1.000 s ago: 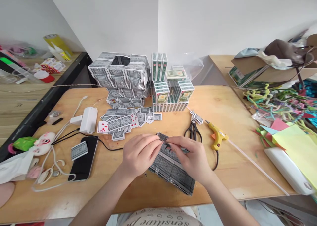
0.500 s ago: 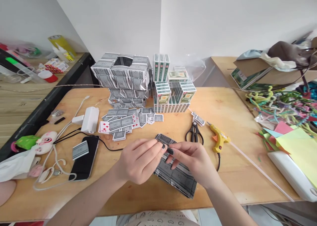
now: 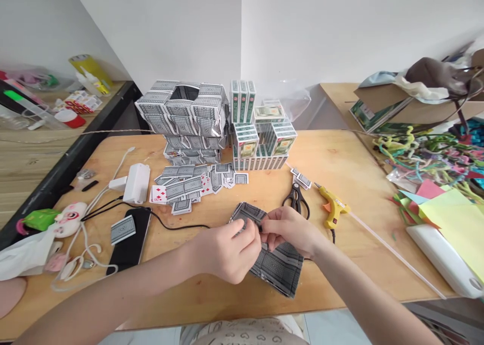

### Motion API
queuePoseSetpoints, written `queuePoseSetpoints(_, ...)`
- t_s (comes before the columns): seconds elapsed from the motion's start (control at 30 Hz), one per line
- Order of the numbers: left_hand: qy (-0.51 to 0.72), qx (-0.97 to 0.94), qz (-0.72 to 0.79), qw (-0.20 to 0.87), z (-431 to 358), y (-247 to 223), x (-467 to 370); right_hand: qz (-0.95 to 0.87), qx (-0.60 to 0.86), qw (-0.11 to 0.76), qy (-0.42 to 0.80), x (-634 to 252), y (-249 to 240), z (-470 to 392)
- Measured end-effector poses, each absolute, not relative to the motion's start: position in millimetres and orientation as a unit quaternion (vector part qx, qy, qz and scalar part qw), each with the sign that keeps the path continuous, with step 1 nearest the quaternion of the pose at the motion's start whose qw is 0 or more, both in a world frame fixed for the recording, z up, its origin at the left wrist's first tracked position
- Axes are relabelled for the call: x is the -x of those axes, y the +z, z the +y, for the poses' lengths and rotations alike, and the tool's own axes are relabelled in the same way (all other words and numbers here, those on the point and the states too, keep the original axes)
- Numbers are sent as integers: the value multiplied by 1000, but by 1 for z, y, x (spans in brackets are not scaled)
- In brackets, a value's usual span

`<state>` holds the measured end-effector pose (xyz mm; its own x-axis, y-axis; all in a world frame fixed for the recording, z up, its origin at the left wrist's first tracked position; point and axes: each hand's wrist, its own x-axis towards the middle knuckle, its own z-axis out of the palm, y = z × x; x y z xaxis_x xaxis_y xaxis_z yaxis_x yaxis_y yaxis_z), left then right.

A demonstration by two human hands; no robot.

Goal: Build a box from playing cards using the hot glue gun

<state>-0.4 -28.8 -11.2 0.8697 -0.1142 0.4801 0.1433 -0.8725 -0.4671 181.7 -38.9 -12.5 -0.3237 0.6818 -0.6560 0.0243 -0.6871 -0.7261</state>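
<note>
Card panel point(image 3: 280, 270) lies on table point(image 3: 340, 158), under both hands, long axis slanting far-left to near-right. Left hand point(image 3: 231, 253) over its left side, right hand point(image 3: 290, 230) over its middle; I judge neither nearer. Hands close together, fingers curled; cannot tell what they pinch. I count: one panel, one pair of scissors point(image 3: 296, 200), one glue gun point(image 3: 335, 210), one phone point(image 3: 126, 257).

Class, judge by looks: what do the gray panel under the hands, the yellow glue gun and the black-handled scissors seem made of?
Gray panel: probably smooth coated cardstock; card-back printing and thin layered edges suggest it.
Yellow glue gun: likely hard molded plastic, from its smooth, even color.
Black-handled scissors: handles probably plastic, being smooth and uniformly black; too little blade shows to judge.
</note>
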Motion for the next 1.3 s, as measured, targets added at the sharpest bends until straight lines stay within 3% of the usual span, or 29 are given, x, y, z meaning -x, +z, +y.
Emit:
queuePoseSetpoints(0.1,-223,946,-23,232,-36,-16,-6,-345,561,132,740,-183,-18,-31)
queuePoseSetpoints(0.2,-227,946,-51,226,-39,-17,-7,-341,555,110,751,-185,-15,-26)
queuePoseSetpoints(0.43,-290,916,-89,262,-37,-23,3,-289,475,213,804,-187,-3,-31)
queuePoseSetpoints(0.73,-316,907,-119,253,-37,-10,1,-304,426,329,786,-184,-2,-43)
queuePoseSetpoints(0.97,-310,908,-140,245,-38,2,0,-320,390,355,787,-182,-2,-47)
queuePoseSetpoints(1.13,-353,901,-169,187,-36,-1,2,-349,398,357,770,-182,-1,-48)
queuePoseSetpoints(1.3,-385,885,-258,51,-29,-4,0,-432,430,346,713,-185,3,-46)
